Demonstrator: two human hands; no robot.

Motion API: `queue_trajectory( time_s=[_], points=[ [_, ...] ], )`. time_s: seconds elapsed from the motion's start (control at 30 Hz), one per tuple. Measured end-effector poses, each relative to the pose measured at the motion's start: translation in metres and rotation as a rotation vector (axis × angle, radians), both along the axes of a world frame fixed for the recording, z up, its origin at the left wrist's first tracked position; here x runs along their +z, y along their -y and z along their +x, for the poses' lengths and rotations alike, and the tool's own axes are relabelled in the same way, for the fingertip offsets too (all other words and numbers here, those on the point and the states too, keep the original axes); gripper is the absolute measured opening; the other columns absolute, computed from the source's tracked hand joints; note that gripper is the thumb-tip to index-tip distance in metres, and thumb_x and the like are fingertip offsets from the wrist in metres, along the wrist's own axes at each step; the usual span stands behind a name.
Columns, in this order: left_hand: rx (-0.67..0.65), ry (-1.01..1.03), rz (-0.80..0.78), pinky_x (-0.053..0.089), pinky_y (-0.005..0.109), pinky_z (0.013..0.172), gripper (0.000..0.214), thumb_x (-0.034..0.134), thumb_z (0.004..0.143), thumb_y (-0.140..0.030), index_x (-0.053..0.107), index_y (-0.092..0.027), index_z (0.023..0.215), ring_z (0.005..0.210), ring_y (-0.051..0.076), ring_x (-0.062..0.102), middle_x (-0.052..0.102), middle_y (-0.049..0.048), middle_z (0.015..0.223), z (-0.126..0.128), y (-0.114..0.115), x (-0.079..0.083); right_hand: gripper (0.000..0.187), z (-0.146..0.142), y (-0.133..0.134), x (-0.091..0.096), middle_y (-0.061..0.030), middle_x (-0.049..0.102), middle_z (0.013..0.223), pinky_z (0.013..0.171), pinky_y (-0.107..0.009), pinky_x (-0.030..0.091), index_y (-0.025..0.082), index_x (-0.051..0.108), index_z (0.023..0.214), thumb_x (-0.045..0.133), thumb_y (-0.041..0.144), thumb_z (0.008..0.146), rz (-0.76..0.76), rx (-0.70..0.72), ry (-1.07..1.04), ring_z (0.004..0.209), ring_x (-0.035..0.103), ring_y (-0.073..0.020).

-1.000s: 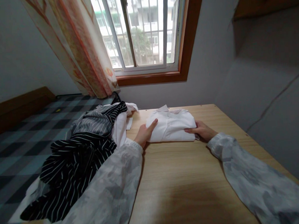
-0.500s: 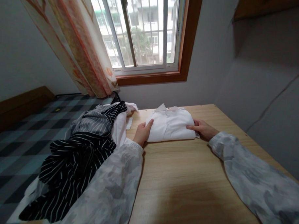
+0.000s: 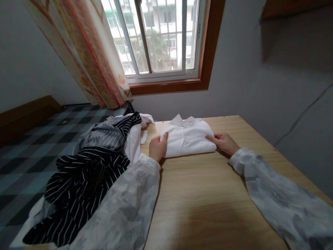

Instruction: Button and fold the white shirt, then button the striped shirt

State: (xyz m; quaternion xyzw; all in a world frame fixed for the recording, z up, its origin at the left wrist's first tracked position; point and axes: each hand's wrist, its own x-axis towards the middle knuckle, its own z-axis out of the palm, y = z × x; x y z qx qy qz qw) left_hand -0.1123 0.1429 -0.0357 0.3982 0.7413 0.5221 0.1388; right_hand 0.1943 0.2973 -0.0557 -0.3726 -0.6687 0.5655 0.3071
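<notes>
A white collared shirt [image 3: 187, 139], folded into a compact bundle, is at the far part of the wooden table [image 3: 196, 189], its collar toward the window. My left hand [image 3: 157, 147] grips its left edge, thumb on top and the other fingers around the side. At the opposite edge, my right hand [image 3: 224, 143] pinches the shirt with the thumb above; the fingertips underneath are hidden. Both hands are closed on the cloth.
Left of the table's middle lies a heap of clothes, with a black-and-white striped garment [image 3: 89, 178] on top. Beyond it is a bed with a checked sheet [image 3: 15, 170]. A curtain [image 3: 99, 69] hangs beside the window [image 3: 163, 41]. A wall stands at right.
The folded shirt has shifted slightly left, and its collar lies flatter and more even. Both hands have moved with it, the right one a little inward.
</notes>
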Motion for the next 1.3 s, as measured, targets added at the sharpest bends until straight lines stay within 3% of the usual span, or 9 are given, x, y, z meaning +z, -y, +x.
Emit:
queue_trajectory(
  time_s=[0.23, 0.33, 0.4, 0.5, 0.57, 0.73, 0.87, 1.0, 1.3],
  points=[
    [-0.118, -0.057, 0.036, 0.032, 0.03, 0.062, 0.055, 0.064, 0.093, -0.07, 0.058, -0.023, 0.067, 0.068, 0.017, 0.049, 0.053, -0.0011, 0.066, 0.004, 0.003, 0.004, 0.073, 0.003, 0.002, -0.004, -0.0052, 0.074, 0.075, 0.061, -0.031, 0.045, 0.018, 0.079, 0.08, 0.077, 0.091, 0.082, 0.15, -0.095, -0.024, 0.068, 0.061, -0.0206],
    [-0.047, -0.141, 0.102, 0.029, 0.031, 0.064, 0.056, 0.064, 0.097, -0.062, 0.04, -0.025, 0.063, 0.067, 0.016, 0.04, 0.039, -0.0041, 0.064, 0.001, 0.004, 0.005, 0.074, 0.0, 0.006, -0.003, -0.0046, 0.074, 0.078, 0.061, -0.031, 0.047, 0.02, 0.077, 0.086, 0.07, 0.094, 0.086, 0.163, -0.104, -0.094, 0.069, 0.061, -0.0214],
    [0.003, -0.147, 0.141, 0.03, 0.031, 0.066, 0.056, 0.063, 0.1, -0.06, 0.037, -0.025, 0.064, 0.068, 0.016, 0.039, 0.038, -0.0041, 0.065, -0.003, 0.005, 0.005, 0.069, 0.0, 0.01, -0.001, -0.0056, 0.078, 0.086, 0.067, -0.032, 0.053, 0.022, 0.079, 0.091, 0.075, 0.091, 0.085, 0.177, -0.037, -0.104, 0.077, 0.066, -0.0239],
    [0.047, -0.108, 0.185, 0.032, 0.032, 0.068, 0.054, 0.061, 0.103, -0.06, 0.041, -0.026, 0.066, 0.07, 0.017, 0.042, 0.043, -0.003, 0.067, -0.008, 0.005, 0.004, 0.057, 0.001, 0.017, 0.004, -0.0081, 0.084, 0.103, 0.088, -0.037, 0.06, 0.022, 0.084, 0.095, 0.086, 0.078, 0.083, 0.262, 0.102, -0.015, 0.099, 0.074, -0.031],
    [0.075, -0.097, 0.189, 0.033, 0.032, 0.069, 0.051, 0.062, 0.103, -0.061, 0.047, -0.026, 0.069, 0.07, 0.018, 0.045, 0.048, -0.002, 0.068, -0.008, 0.005, 0.004, 0.055, 0.002, 0.018, 0.006, -0.008, 0.085, 0.106, 0.093, -0.04, 0.06, 0.022, 0.086, 0.098, 0.084, 0.075, 0.086, 0.277, 0.105, 0.02, 0.103, 0.075, -0.0331],
    [0.077, -0.215, 0.122, 0.032, 0.033, 0.069, 0.053, 0.074, 0.096, -0.065, 0.05, -0.026, 0.069, 0.068, 0.02, 0.049, 0.054, -0.0006, 0.065, 0.005, 0.012, 0.011, 0.057, 0.002, 0.01, 0.0, -0.0055, 0.084, 0.097, 0.083, -0.037, 0.058, 0.021, 0.085, 0.096, 0.075, 0.077, 0.092, 0.302, -0.096, -0.023, 0.091, 0.073, -0.0297],
    [-0.075, -0.291, 0.054, 0.031, 0.033, 0.067, 0.061, 0.082, 0.09, -0.072, 0.054, -0.025, 0.064, 0.063, 0.019, 0.05, 0.056, -0.0001, 0.06, 0.018, 0.019, 0.016, 0.056, 0.006, 0.0, -0.005, -0.0041, 0.076, 0.079, 0.069, -0.034, 0.051, 0.02, 0.081, 0.086, 0.071, 0.074, 0.093, 0.391, -0.307, 0.036, 0.077, 0.066, -0.0257],
    [-0.226, -0.292, 0.097, 0.039, 0.032, 0.07, 0.05, 0.09, 0.085, -0.068, 0.069, -0.024, 0.079, 0.067, 0.019, 0.06, 0.068, 0.0013, 0.071, 0.021, 0.02, 0.013, 0.055, 0.01, -0.004, -0.007, -0.003, 0.068, 0.069, 0.063, -0.033, 0.044, 0.02, 0.078, 0.081, 0.068, 0.073, 0.093, 0.441, -0.451, 0.083, 0.068, 0.058, -0.0228],
    [-0.312, -0.444, 0.097, 0.046, 0.035, 0.078, 0.026, 0.077, 0.1, -0.046, 0.074, -0.023, 0.087, 0.075, 0.022, 0.068, 0.077, 0.0063, 0.087, 0.012, 0.014, 0.008, 0.053, 0.01, -0.002, -0.006, -0.0029, 0.069, 0.071, 0.068, -0.034, 0.048, 0.022, 0.076, 0.081, 0.069, 0.073, 0.094, 0.419, -0.43, 0.06, 0.074, 0.062, -0.0255]
  ],
)
